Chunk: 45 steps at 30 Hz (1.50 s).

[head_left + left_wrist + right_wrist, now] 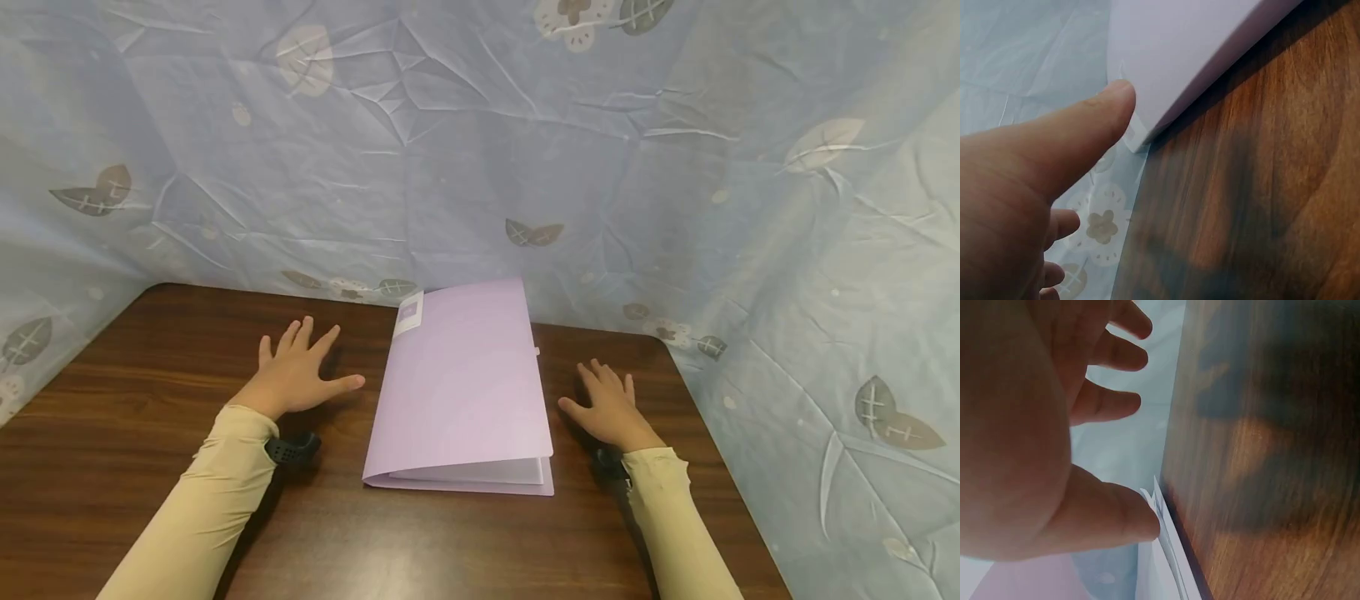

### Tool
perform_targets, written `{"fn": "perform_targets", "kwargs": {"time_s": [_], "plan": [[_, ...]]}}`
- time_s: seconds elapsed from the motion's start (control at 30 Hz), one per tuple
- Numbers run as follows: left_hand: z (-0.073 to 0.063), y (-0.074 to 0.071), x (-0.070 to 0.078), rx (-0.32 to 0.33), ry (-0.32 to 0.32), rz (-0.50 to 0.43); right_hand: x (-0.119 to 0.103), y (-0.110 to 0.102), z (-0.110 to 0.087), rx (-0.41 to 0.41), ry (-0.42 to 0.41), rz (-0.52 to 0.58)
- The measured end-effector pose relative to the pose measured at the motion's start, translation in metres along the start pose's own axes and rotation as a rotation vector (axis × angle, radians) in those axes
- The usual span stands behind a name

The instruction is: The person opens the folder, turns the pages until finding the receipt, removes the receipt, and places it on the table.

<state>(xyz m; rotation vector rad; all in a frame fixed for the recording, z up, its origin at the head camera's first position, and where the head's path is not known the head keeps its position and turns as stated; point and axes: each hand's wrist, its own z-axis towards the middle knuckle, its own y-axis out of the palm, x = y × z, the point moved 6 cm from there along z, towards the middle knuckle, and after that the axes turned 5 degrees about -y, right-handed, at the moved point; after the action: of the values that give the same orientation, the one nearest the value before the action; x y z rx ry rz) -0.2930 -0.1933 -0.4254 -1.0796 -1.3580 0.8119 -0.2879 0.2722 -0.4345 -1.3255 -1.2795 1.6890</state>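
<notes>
A light purple folder point(465, 383) lies on the dark wood table with its cover down and slightly raised at the near right corner. White sheets point(480, 473) show inside along its near edge. A white label point(408, 313) marks its far left corner. To the left of the folder my left hand point(292, 375) spreads its fingers, holding nothing; its thumb points at the spine, apart from it. On the other side my right hand point(611, 408) is also spread, its thumb toward the folder's opening edge. In the right wrist view the folder's edge point(1175, 550) shows by the thumb.
The wood table point(337, 533) ends at a pale blue cloth point(465, 167) with leaf and flower prints, which hangs behind and at both sides. Dark wrist bands point(292, 450) sit below both hands. A small tab point(537, 351) sticks out at the folder's right edge.
</notes>
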Motion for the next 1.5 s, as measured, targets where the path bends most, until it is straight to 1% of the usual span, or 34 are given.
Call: {"fn": "perform_targets", "kwargs": {"time_s": [0.2,0.33,0.53,0.63,0.77,0.87,0.97,1.1,1.2,1.3,1.37,1.5], "plan": [[-0.002,0.002,0.002,-0.003,0.022,-0.005,-0.006,0.004,0.0,-0.028,-0.047,0.015],[-0.002,0.004,0.004,-0.021,0.037,-0.015,-0.009,0.007,0.002,-0.04,-0.084,0.016],[-0.005,0.005,0.012,-0.061,0.074,-0.057,-0.013,0.014,0.003,-0.069,-0.144,0.016],[-0.006,0.007,0.017,-0.067,0.095,-0.068,-0.015,0.016,0.004,-0.086,-0.151,0.019],[-0.007,0.008,0.022,-0.058,0.12,-0.066,-0.017,0.018,0.004,-0.098,-0.154,0.026],[-0.008,0.007,0.026,-0.049,0.132,-0.063,-0.02,0.02,0.005,-0.112,-0.177,0.052],[-0.008,0.009,0.028,-0.05,0.145,-0.06,-0.022,0.022,0.005,-0.117,-0.207,0.075],[-0.006,0.012,0.033,-0.059,0.183,-0.063,-0.023,0.024,0.005,-0.125,-0.215,0.082],[-0.006,0.013,0.04,-0.057,0.226,-0.071,-0.023,0.026,0.005,-0.135,-0.213,0.089],[-0.006,0.013,0.051,-0.047,0.278,-0.081,-0.026,0.025,0.005,-0.136,-0.236,0.112],[-0.007,0.012,0.061,-0.03,0.315,-0.095,-0.028,0.025,0.005,-0.144,-0.25,0.142],[-0.013,0.01,0.089,0.04,0.397,-0.103,-0.032,0.027,0.006,-0.162,-0.271,0.174]]}}
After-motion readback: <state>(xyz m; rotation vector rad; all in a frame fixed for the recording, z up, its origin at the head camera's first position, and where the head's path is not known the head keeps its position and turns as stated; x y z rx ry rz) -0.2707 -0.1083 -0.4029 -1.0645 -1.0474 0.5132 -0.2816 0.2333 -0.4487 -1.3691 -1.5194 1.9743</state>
